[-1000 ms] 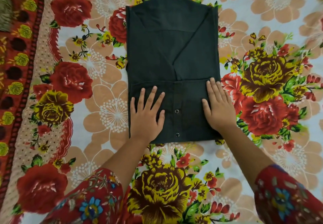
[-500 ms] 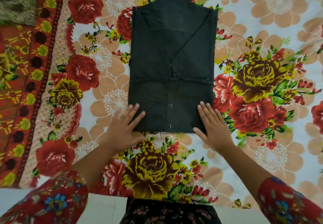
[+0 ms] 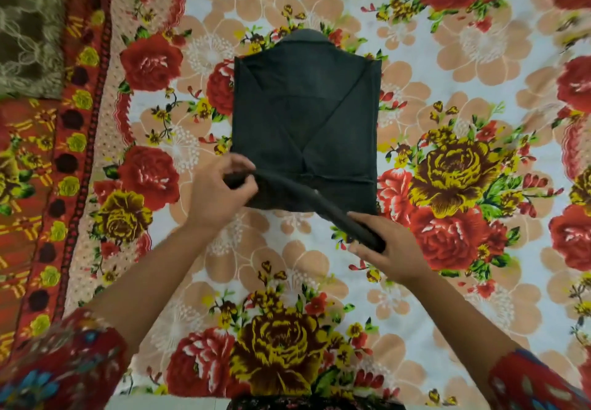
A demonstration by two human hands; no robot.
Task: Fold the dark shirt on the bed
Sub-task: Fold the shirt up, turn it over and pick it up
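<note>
The bed fills the view, covered with a floral sheet. A brown blanket lies at the far left corner.

The shirt lies flat near the middle of the bed, well apart from the blanket. It forms a narrow rectangle, sides and sleeves folded inward. The collar points away from the person. The near edge is raised off the sheet as a slanted band, high at the left and low at the right.

Judged step: the bottom fold, taking the near edge up toward the collar.

Possible faults:
- Skewed fold. Cause: the two ends of the near edge sit at unequal positions, the right end closer to the person. If both ends do not travel evenly, the edge lands crooked.
- Loosened side folds. Cause: nothing presses on the upper part of the shirt. A hard pull can drag the whole stack along the sheet or open the tucked sleeves.
- Bunched layers. Cause: the edge looks rolled rather than flat within each grip.

Hands:
- The left hand grips the left end of the near edge, fingers curled tightly round the cloth.
- The right hand pinches the right end, thumb on top, fingers narrowly closed round it, just off the shirt's corner.
</note>
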